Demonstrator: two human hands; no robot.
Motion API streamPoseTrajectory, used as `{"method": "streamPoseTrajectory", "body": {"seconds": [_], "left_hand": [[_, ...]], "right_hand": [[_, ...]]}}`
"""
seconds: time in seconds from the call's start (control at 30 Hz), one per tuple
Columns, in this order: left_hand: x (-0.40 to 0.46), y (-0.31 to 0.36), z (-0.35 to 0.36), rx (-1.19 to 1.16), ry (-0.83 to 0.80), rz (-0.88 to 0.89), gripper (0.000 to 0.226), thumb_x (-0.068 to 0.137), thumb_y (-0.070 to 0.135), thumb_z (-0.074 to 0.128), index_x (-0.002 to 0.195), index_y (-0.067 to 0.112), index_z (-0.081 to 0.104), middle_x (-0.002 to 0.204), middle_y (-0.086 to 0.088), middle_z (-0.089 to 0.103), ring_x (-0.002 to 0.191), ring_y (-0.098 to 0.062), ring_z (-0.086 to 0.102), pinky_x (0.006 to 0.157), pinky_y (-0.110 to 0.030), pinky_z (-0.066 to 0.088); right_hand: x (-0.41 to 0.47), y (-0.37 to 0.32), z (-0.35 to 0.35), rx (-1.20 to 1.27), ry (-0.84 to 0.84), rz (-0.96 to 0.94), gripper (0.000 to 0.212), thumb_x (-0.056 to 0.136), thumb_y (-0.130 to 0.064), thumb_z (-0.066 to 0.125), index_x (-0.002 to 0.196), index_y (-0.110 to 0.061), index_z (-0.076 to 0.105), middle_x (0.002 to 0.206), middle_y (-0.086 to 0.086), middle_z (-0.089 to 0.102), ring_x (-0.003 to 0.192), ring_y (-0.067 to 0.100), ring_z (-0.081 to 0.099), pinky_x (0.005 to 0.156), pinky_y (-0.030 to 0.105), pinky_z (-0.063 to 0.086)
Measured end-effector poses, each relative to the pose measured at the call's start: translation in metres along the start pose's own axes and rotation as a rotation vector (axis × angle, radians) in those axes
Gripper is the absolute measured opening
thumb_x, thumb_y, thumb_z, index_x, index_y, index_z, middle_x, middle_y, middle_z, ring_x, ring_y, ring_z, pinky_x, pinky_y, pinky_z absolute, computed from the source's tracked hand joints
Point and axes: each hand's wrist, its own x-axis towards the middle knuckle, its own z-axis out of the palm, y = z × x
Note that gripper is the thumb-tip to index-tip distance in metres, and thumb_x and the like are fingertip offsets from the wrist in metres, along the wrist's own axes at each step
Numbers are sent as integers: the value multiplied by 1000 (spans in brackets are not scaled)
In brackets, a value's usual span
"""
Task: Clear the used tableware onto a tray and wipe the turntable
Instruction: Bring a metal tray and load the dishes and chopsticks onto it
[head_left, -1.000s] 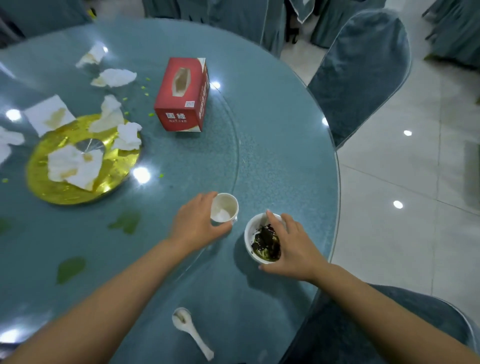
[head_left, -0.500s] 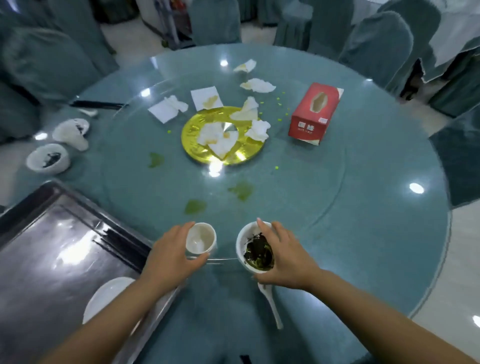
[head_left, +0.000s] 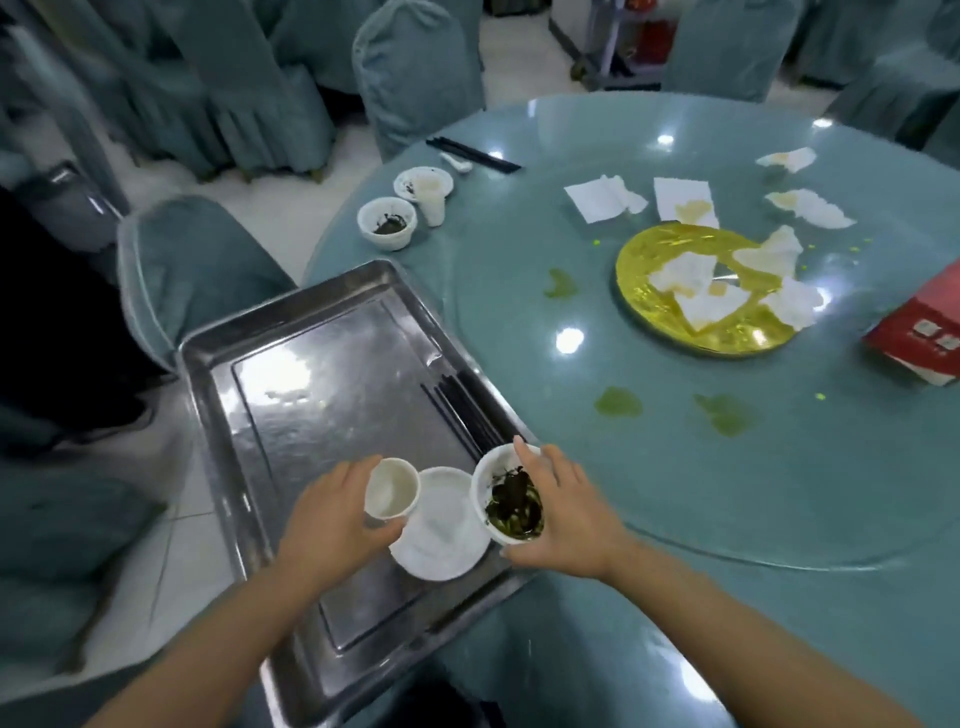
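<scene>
My left hand (head_left: 332, 525) grips a small white cup (head_left: 390, 488) above the steel tray (head_left: 291, 374). My right hand (head_left: 566, 514) holds a white bowl (head_left: 506, 499) with dark leftovers, tilted, over the tray's right edge. Between them a white plate (head_left: 441, 530) lies on the tray, beside black chopsticks (head_left: 460, 410). The glass turntable (head_left: 727, 467) carries green stains (head_left: 618, 402), a gold centre disc (head_left: 675, 322) and several crumpled napkins (head_left: 605, 197).
A second dirty bowl (head_left: 387, 223), a plate with an upturned cup (head_left: 423, 187), a spoon and chopsticks (head_left: 472, 155) sit at the table's far left rim. A red tissue box (head_left: 919, 338) stands at the right. Covered chairs (head_left: 192, 265) surround the table.
Both hands carried the cup and the bowl left from the table edge to above the tray. My view swung left, bringing the tray and far-left dishes into sight.
</scene>
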Motion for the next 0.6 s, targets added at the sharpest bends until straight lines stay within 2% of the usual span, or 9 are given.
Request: {"method": "streamPoseTrajectory", "body": {"seconds": [0.1, 0.2, 0.4, 0.6], "left_hand": [[-10, -36, -1, -10, 45, -68, 74, 69, 64, 71, 129, 29, 47, 121, 5, 59, 108, -20, 57, 87, -35, 48], [-16, -59, -3, 2, 50, -107, 73, 69, 63, 70, 129, 28, 47, 121, 5, 59, 107, -20, 58, 86, -34, 49], [-20, -95, 0, -1, 24, -148, 76, 68, 58, 68, 132, 21, 49, 123, -1, 58, 109, -26, 57, 91, -38, 46], [-22, -116, 6, 34, -30, -166, 81, 71, 66, 64, 137, 26, 40, 130, 4, 53, 118, -21, 50, 97, -35, 37]], "right_hand": [[21, -28, 11, -18, -31, -43, 118, 61, -68, 64, 149, -35, -8, 151, 1, 14, 137, 23, 23, 112, 36, 29], [39, -53, 21, -6, -86, -74, 119, 64, -64, 68, 148, -36, -11, 152, -2, 10, 138, 22, 21, 112, 35, 27], [77, -95, 39, -53, -120, -105, 118, 64, -68, 68, 148, -37, -10, 151, 0, 15, 137, 23, 24, 112, 38, 29], [118, -127, 54, -114, -134, -133, 119, 62, -67, 69, 148, -36, -8, 147, 1, 17, 135, 24, 25, 110, 40, 32]]}}
